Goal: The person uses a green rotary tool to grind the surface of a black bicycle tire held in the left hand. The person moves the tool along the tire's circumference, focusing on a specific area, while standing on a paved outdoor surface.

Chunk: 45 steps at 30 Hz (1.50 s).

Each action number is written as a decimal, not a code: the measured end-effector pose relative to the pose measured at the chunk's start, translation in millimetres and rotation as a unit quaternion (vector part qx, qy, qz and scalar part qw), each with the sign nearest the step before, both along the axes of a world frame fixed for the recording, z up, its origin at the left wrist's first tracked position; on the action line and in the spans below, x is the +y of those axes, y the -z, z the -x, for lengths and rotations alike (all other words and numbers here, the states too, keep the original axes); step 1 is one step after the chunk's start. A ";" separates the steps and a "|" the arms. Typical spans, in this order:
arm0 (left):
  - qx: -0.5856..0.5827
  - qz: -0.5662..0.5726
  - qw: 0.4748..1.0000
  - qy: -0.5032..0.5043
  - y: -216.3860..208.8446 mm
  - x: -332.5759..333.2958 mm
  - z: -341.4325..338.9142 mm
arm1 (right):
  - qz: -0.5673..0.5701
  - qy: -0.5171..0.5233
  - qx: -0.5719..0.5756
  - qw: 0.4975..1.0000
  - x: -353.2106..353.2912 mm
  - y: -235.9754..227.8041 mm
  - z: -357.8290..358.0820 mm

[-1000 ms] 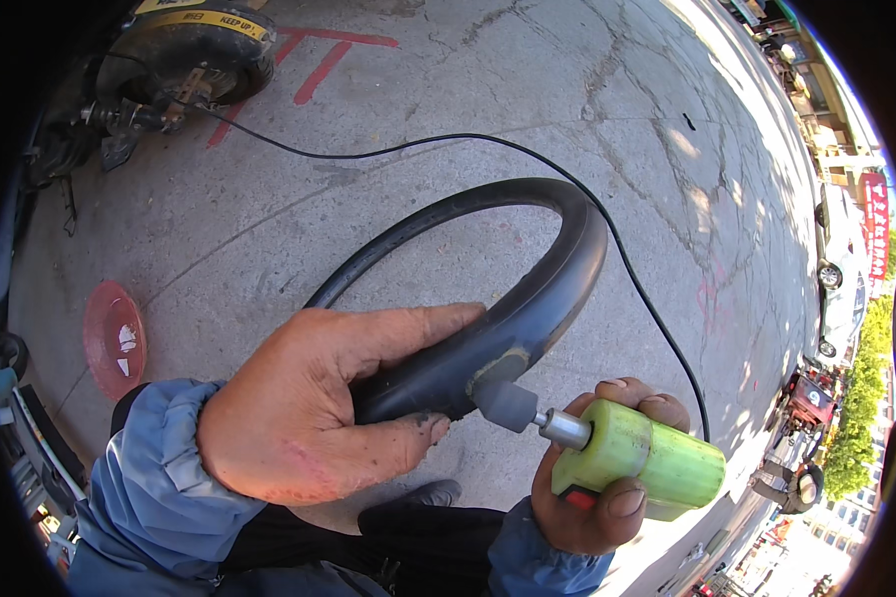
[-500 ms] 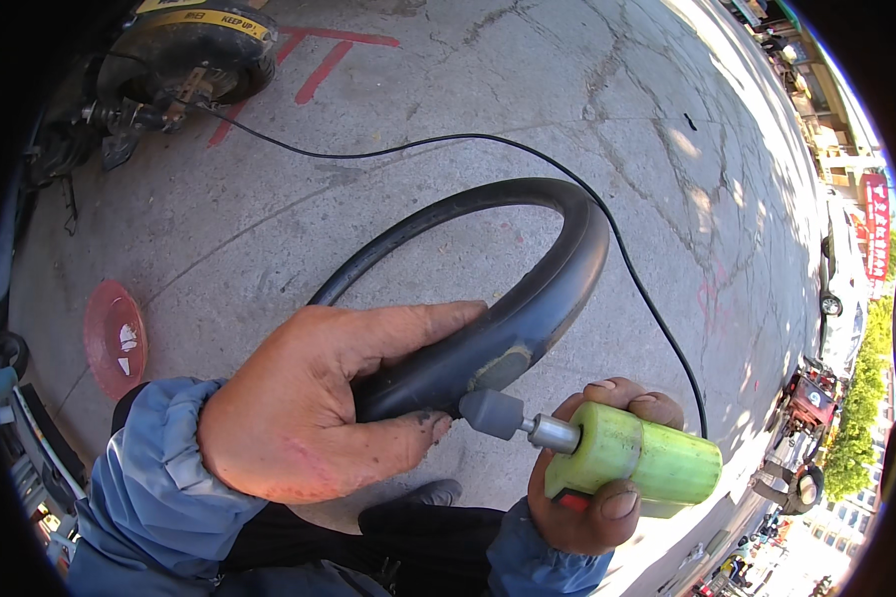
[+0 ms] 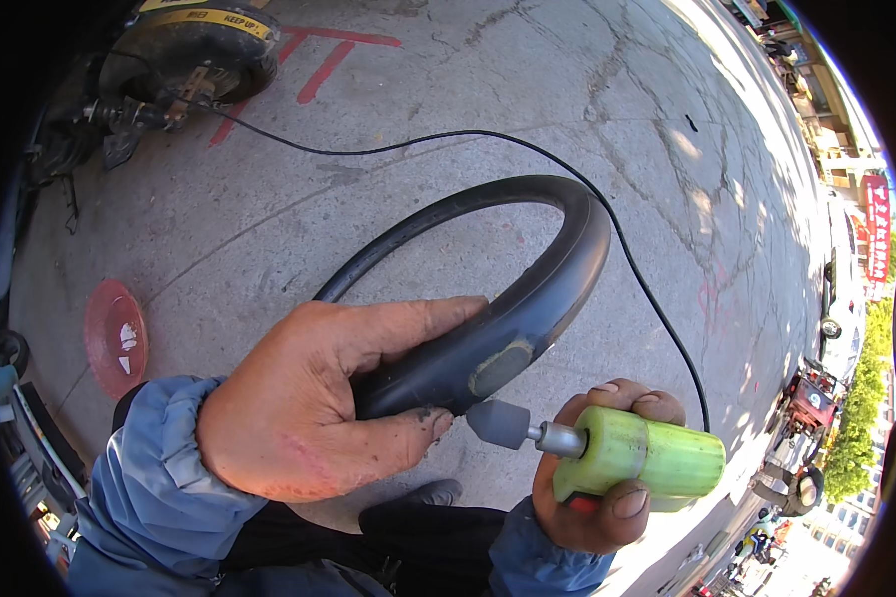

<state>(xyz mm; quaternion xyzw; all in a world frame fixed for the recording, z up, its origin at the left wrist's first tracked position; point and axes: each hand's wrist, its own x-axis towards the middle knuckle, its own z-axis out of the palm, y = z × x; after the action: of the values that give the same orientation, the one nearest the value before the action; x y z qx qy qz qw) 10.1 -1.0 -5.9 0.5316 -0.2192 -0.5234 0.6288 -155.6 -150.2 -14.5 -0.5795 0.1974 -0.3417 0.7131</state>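
Just below my left hand [image 3: 309, 408], clamped round the black inner tube [image 3: 528, 298], right hand [image 3: 607, 468] grips the green rotary grinder [image 3: 637, 463]. Grey patch [image 3: 498, 366] looks partly buffed already.

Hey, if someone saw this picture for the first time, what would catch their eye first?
Probably the bright green rotary tool in the right hand, low right, its grey tip beside a scuffed grey patch on the black inner tube. The left hand grips that tube at centre.
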 end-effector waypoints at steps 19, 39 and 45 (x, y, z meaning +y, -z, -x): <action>0.012 -0.001 1.000 -0.020 1.5 -5.0 9.9 | -0.025 0.132 0.005 0.991 -6.2 -4.4 -3.4; 0.152 0.095 0.983 0.033 6.2 -10.2 36.1 | 0.130 0.147 -0.025 0.980 -15.7 -23.0 6.2; 0.118 0.123 0.985 -0.013 16.6 -16.2 47.3 | 0.213 0.114 0.028 0.970 -9.9 -66.5 12.4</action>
<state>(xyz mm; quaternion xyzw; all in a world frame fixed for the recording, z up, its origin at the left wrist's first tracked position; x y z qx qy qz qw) -37.1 -17.2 -22.5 0.3878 -0.1988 -0.5431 0.7177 -168.0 -160.1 52.0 -0.7012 0.2046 -0.4383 0.5238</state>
